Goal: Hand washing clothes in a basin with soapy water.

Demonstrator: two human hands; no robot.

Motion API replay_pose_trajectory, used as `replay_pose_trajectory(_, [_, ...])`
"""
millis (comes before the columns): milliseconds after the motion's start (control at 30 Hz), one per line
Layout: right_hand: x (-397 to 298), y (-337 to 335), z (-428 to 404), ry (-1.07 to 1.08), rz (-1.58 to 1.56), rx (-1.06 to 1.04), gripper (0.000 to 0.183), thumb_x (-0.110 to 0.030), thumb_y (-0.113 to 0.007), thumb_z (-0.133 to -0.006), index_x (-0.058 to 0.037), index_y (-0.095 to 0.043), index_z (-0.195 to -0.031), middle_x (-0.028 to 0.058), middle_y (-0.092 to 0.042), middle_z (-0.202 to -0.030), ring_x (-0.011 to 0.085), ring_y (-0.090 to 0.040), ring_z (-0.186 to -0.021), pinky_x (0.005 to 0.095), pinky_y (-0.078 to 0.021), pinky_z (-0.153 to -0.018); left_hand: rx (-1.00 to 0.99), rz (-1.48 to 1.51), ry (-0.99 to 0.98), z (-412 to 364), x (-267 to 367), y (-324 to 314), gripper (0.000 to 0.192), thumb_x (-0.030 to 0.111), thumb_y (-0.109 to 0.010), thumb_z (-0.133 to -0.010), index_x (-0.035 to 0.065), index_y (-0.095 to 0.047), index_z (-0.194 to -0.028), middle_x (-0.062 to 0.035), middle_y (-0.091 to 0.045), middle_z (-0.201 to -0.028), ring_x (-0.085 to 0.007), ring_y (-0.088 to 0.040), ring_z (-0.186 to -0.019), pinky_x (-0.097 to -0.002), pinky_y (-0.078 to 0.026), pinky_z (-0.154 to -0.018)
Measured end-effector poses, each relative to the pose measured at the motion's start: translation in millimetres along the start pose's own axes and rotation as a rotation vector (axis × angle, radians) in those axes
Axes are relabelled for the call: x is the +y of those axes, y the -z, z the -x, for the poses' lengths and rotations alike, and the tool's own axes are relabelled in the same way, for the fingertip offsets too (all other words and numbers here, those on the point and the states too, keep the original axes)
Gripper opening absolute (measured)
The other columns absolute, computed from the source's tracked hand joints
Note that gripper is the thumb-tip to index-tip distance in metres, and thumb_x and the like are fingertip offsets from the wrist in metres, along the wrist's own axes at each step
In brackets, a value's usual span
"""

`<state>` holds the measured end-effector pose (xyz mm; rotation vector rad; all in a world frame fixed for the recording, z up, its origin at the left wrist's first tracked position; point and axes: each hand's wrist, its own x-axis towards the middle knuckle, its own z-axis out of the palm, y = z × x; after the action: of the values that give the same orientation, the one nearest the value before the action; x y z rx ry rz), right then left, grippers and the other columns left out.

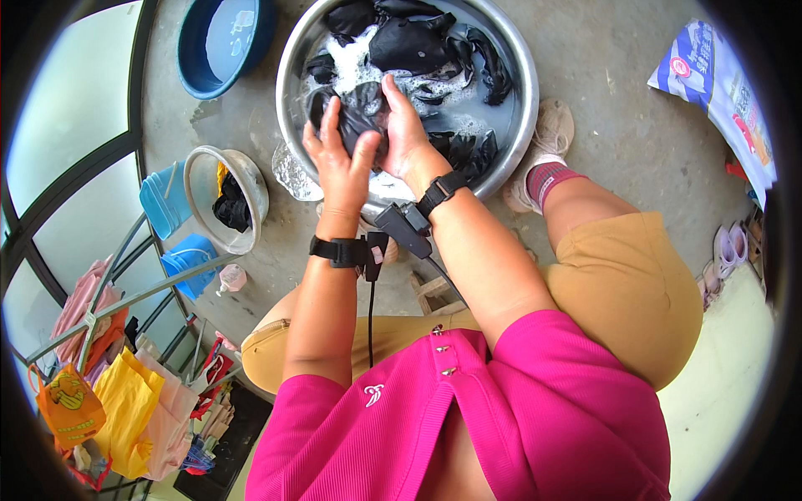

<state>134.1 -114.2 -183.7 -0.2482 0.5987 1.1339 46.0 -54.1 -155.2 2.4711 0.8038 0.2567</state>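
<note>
A large round metal basin (531, 94) holds cloudy, sudsy water and several soaked black garments (410, 45). Over its near left part, a wet black cloth (362, 116) lies between my two hands. My left hand (340, 153) is at the cloth's left side, fingers spread and palm turned inward. My right hand (403, 134) cups the cloth's right side, its thumb and fingers pointing away from me. The cloth's underside and some of the right fingers are hidden. Both wrists wear black straps with small devices and cables.
A blue basin (188, 59) with cloudy water stands at the upper left. Below it are a whitish tub (260, 213) with dark clothing and light-blue plastic containers (164, 194). A drying rack with clothes and bags fills the lower left. A printed plastic bag (720, 94) lies at right.
</note>
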Motion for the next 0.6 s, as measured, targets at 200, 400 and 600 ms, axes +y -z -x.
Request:
replay_pose_trajectory(200, [11.7,18.9,-0.3,-0.062,0.06,0.071,0.065,-0.063,-0.046,-0.081,-0.0108,-0.046,-0.119,0.0066,-0.058,-0.103,0.02,-0.059,-0.089,0.0335,-0.0461,-0.083,-0.138,-0.091,-0.065,2.0,-2.7,-10.0,0.072,0.061,-0.056,-0.073,0.0057,-0.044,-0.116,-0.0185,-0.048,-0.103,-0.0366,-0.049,-0.096,-0.0421,-0.043,-0.079])
replay_pose_trajectory(400, [11.8,31.5,0.7,-0.19,0.189,0.217,0.068,-0.067,-0.045,-0.079,-0.0127,-0.044,-0.12,0.0064,-0.058,-0.101,0.0192,-0.057,-0.087,0.033,-0.044,-0.08,-0.249,-0.097,0.048,-0.7,-2.5,-13.3,0.06,0.059,-0.052,-0.078,0.0055,-0.047,-0.105,-0.0186,-0.054,-0.1,-0.0371,-0.053,-0.092,-0.0426,-0.045,-0.075])
replay_pose_trajectory(600, [18.4,47.4,-15.5,-0.077,0.308,0.234,0.032,-0.039,-0.043,-0.089,-0.0118,-0.059,-0.083,0.0044,-0.058,-0.075,0.0174,-0.055,-0.066,0.0304,-0.0439,-0.06,-0.276,0.027,0.245,-12.9,6.2,-16.5,0.039,0.043,-0.04,-0.09,0.0065,-0.052,-0.094,-0.0259,-0.058,-0.083,-0.0431,-0.055,-0.084,-0.0444,-0.043,-0.071])
